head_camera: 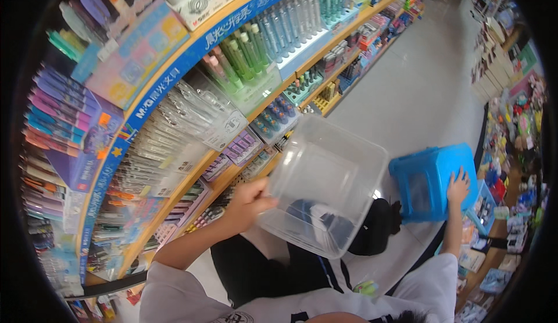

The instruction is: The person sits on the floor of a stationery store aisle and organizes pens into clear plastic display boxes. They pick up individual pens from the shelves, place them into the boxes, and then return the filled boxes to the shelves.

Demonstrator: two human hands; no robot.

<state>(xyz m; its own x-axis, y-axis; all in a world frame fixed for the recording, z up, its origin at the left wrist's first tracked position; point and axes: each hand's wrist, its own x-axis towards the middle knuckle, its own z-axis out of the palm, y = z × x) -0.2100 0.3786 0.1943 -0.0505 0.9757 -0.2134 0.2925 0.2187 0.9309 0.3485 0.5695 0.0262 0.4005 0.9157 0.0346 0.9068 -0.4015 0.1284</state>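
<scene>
In my left hand is a clear plastic bin, gripped at its left side and tilted, with dark and white clothing visible through it. My right hand rests with fingers spread on a blue plastic stool or box, to the right of the clear bin. A person's dark-haired head shows low between the bin and the blue thing, close to both. Whether my right fingers grip an edge of the blue thing cannot be told.
Wooden shelves with a blue printed edge strip and many pens run along the left. On the right, a low display holds plush toys and small goods, with a light blue basket near it. The grey floor aisle runs between them.
</scene>
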